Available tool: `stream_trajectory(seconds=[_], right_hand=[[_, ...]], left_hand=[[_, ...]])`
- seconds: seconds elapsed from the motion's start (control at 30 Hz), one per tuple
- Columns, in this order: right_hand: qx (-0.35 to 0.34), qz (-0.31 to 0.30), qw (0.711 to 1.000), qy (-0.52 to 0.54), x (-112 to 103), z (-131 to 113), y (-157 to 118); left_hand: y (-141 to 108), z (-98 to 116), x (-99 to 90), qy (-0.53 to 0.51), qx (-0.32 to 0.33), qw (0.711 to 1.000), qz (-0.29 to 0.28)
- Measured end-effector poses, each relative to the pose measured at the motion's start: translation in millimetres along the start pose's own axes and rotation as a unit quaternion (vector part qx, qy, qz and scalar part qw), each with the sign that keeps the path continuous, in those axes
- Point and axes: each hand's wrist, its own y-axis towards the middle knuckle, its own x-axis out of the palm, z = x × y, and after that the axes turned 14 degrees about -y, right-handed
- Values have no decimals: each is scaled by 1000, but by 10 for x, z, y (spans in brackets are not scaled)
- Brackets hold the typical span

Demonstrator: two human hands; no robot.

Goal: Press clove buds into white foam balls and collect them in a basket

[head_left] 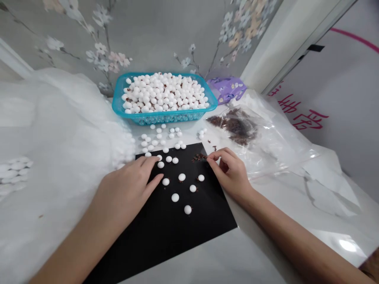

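Note:
My left hand (130, 179) reaches over a black board (160, 232), thumb and forefinger apart. Its forefinger touches a small white ball (159, 157), and the thumb tip is beside another white ball (166, 182). On the board's right side, my right hand (229, 171) has its thumb and forefinger pinched together on a small reddish-brown bit at the end of a little pile of reddish-brown pieces (199, 157). Several more white balls (175, 197) lie spread over the board, some with brown bits showing beneath or beside them.
Behind the board stands a blue plastic basket (164, 118) heaped with white balls and brown bits. Loose white balls (151, 148) lie before it. At right are a clear bag of brown pieces (241, 126) and a purple packet (229, 90). A large bag of white balls (59, 130) fills the left.

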Motion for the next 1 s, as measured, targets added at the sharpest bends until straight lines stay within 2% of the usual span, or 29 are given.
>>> stream_trajectory(seconds=[0.13,0.2,0.27,0.3,0.37,0.4,0.47,0.57,0.8,1.0], right_hand=[[-4,10,1000,5,-8,0,4],[-8,28,999,15,-21,-28,-8],[-6,53,998,32,-42,-93,-42],[-2,64,997,44,-54,-139,-68],[2,75,995,73,-75,-247,-137],[-1,73,993,91,-83,-302,-174],[-9,63,991,121,-92,-392,-245],[-14,41,988,148,-90,-456,-313],[-33,-4,987,157,-56,-428,-316],[-44,-36,982,179,-69,-420,-287]], left_hand=[[41,43,128,-43,29,997,50],[29,95,142,-135,19,987,80],[-9,192,170,-290,-5,952,97],[-37,254,198,-375,-18,922,97],[-105,377,284,-509,-26,858,61],[-140,428,335,-548,-25,835,51],[-199,494,428,-583,-25,811,42],[-233,509,499,-588,-28,806,61],[-178,484,477,-627,-51,773,81],[-190,461,512,-615,-40,779,120]])
